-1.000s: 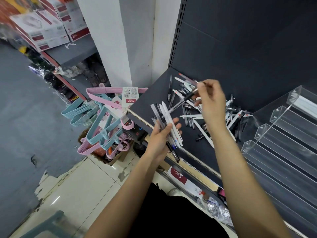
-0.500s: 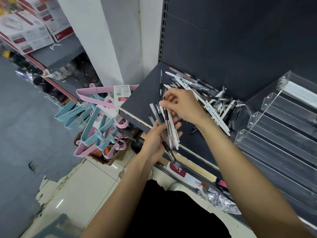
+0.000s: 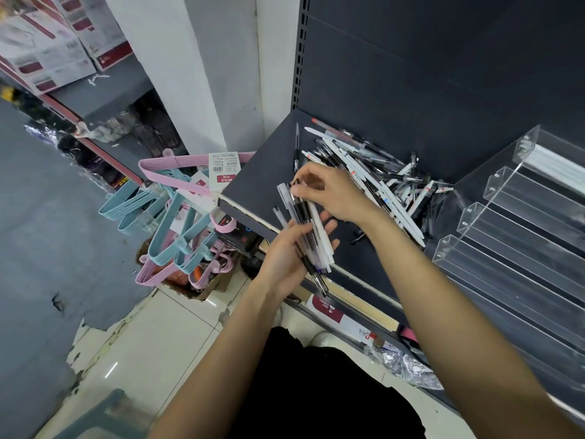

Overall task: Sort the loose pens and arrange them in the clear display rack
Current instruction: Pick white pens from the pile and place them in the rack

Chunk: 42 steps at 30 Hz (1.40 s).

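A loose pile of black, white and clear pens [image 3: 376, 172] lies on the dark shelf [image 3: 262, 182]. My left hand [image 3: 285, 258] holds a bundle of several pens [image 3: 308, 229] fanned across its palm, over the shelf's front edge. My right hand [image 3: 329, 194] sits right above that bundle and pinches the top end of one pen in it. The clear stepped display rack [image 3: 519, 236] stands at the right; its top tier holds white pens [image 3: 557, 166], the lower tiers look bare.
Pink and blue hangers [image 3: 177, 223] hang in a bunch left of the shelf, over a cardboard box on the tiled floor. A white pillar [image 3: 202, 74] rises behind. Boxes stand on a grey shelf [image 3: 104, 90] at upper left.
My right hand came back from the pile with a pen to the bundle in my left hand and now stays on the bundle's top end.
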### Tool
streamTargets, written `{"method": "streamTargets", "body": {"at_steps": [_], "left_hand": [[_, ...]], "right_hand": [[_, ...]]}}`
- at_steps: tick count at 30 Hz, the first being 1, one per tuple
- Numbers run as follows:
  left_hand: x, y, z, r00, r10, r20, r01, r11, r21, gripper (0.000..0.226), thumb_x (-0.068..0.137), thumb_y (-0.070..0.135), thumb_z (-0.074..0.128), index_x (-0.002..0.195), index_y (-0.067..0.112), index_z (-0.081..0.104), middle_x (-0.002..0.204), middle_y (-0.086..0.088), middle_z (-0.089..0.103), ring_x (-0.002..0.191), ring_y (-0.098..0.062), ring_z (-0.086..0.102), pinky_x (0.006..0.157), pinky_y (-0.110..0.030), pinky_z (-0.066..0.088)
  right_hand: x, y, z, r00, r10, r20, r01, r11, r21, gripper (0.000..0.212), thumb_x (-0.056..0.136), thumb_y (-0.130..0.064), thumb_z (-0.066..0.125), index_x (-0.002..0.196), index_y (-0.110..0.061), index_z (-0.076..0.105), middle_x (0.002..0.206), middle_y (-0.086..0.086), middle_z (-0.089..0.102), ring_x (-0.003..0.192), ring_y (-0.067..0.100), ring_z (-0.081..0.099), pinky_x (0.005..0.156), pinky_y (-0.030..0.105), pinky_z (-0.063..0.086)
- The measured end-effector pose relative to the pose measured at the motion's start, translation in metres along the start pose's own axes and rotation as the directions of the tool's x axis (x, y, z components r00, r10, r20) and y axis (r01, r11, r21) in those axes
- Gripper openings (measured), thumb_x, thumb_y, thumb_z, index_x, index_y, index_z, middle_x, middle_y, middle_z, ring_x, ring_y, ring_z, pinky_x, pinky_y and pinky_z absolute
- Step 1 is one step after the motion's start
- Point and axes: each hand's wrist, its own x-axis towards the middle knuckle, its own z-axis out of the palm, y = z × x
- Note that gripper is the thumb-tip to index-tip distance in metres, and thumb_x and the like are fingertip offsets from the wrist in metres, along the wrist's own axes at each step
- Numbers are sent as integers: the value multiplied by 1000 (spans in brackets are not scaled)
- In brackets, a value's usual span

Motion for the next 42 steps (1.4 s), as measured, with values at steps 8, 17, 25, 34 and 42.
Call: {"method": "streamTargets", "body": {"at_steps": [8,17,25,34,42], "left_hand": [[2,-5,2,996,53,-71,-48,996,69,26,96,-1,46,119,4,56,97,-9,68,86,-16,68,77,-34,58],[25,10,-4,935,333,-120,-351,914,-201,33,99,-1,37,123,15,51,92,2,61,72,-8,58,76,-29,55],[32,19,-11,920,367,-139,-388,906,-169,40,98,0,39,134,17,46,101,1,64,80,-9,60,94,-38,48],[20,14,-6,974,197,-115,-197,980,17,34,98,-3,37,116,19,55,111,-4,69,92,-16,67,91,-45,53],[15,-1,4,999,-7,-45,10,997,81,33,96,-2,43,128,3,50,112,-11,70,96,-21,70,84,-47,56]], "right_hand": [[-5,-2,9,997,35,-71,-36,999,-8,19,87,-30,66,100,-15,63,82,-16,57,71,1,47,70,20,40],[-100,0,33,893,424,-153,-355,870,342,28,83,-34,70,98,-17,54,83,-6,67,77,5,65,71,19,52],[-119,6,26,859,470,-204,-277,761,587,14,81,-3,70,86,-16,69,82,-3,69,71,3,63,64,16,51],[-93,-2,-39,873,337,-352,-63,794,605,23,93,1,52,99,-16,67,92,4,55,86,13,61,85,26,53],[-31,-22,-47,976,132,-176,-109,985,137,21,79,-16,74,92,-28,62,80,-6,66,67,10,59,68,26,50]]}}
